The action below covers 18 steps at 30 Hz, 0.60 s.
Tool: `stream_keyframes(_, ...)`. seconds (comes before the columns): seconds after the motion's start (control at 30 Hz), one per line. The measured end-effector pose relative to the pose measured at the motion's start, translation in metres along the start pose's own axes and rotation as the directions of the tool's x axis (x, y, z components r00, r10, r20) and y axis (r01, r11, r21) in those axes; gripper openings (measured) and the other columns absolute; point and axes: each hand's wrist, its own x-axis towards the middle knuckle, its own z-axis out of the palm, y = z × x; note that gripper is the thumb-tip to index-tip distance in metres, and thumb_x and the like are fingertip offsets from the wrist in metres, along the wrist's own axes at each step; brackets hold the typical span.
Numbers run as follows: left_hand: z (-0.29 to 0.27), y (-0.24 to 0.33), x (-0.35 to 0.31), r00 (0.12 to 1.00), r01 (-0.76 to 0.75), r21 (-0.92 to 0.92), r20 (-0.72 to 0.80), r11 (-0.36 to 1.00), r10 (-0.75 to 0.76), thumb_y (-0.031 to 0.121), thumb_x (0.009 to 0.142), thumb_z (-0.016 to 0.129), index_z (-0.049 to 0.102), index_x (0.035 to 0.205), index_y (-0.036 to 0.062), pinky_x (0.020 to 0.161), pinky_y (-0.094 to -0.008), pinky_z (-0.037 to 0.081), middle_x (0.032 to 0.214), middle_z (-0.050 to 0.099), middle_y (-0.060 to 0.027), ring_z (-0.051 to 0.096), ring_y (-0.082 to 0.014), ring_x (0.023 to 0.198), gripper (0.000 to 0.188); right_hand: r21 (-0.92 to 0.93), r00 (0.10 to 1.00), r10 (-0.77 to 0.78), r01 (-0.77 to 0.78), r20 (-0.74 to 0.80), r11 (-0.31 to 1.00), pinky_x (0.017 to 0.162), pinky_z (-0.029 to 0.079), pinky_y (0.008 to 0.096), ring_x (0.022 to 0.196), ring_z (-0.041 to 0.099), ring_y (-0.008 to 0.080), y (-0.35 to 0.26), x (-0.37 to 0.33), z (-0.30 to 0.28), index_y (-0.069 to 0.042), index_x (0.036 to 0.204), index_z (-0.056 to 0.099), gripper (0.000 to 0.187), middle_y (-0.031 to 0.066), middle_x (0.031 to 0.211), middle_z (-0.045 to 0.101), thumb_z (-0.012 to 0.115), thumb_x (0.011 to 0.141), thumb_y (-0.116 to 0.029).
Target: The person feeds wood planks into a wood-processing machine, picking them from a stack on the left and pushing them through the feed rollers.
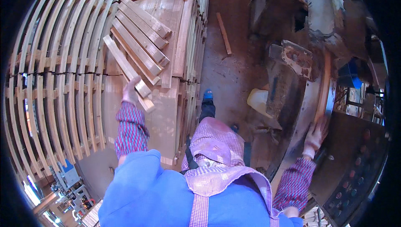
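Note:
My left hand point(131, 90) is closed on the near end of a pale wooden strip point(121, 58). That strip lies at the edge of a fanned row of loose strips point(141, 39) on top of a wood stack. On the right, my right hand point(316, 136) rests with fingers stretched out on the near end of another wooden strip point(324, 87). This one lies lengthwise along the bed of a dusty machine point(304, 106). Checked cuffs cover both my wrists.
Slatted wood stacks point(58, 110) fill the left side. A single stick point(224, 34) lies on the dusty floor between stack and machine. A panel with several round buttons point(353, 172) stands beside my right forearm. A pale yellow container point(257, 101) sits by the machine.

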Motion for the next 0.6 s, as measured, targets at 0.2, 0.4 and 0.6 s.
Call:
stream_keyframes(0.2, 0.07, -0.029, -0.165, 0.976, -0.029, -0.081, 0.214, 0.996, 0.045, 0.026, 0.089, 0.07, 0.06, 0.116, 0.0023, 0.076, -0.0399, 0.058, 0.094, 0.067, -0.0079, 0.068, -0.0236, 0.085, 0.037, 0.147, 0.971, 0.24, -0.241, 0.027, 0.959, 0.114, 0.03, 0.0498, 0.14, 0.039, 0.033, -0.037, 0.072, 0.003, -0.015, 0.148, 0.044, 0.055, 0.0136, 0.153, 0.042, 0.049, 0.101, -0.042)
stream_keyframes(0.4, 0.201, -0.094, -0.296, 0.961, -0.093, -0.037, 0.257, 0.995, 0.099, 0.031, 0.086, 0.078, 0.06, 0.116, -0.0039, 0.078, -0.0396, 0.058, 0.099, 0.067, -0.0106, 0.068, -0.0235, 0.084, 0.049, 0.965, 0.852, -0.512, -0.212, 0.106, -0.153, 0.112, 0.039, 0.0341, 0.139, 0.044, 0.0277, -0.193, -0.056, -0.161, 0.0, 0.149, 0.039, 0.077, 0.0209, 0.154, 0.039, 0.076, 0.084, -0.018)
stream_keyframes(0.6, 0.269, -0.158, -0.37, 0.84, -0.036, -0.084, 0.537, 0.996, 0.076, 0.038, 0.093, 0.072, 0.058, 0.125, 0.0048, 0.075, -0.0294, 0.054, 0.103, 0.066, -0.0047, 0.062, -0.0127, 0.086, 0.048, 0.97, 0.94, -0.266, -0.173, 0.215, 0.172, 0.114, 0.037, 0.038, 0.141, 0.041, 0.0333, -0.136, -0.137, -0.171, 0.002, 0.151, 0.032, 0.084, 0.0261, 0.153, 0.038, 0.076, 0.083, -0.019)
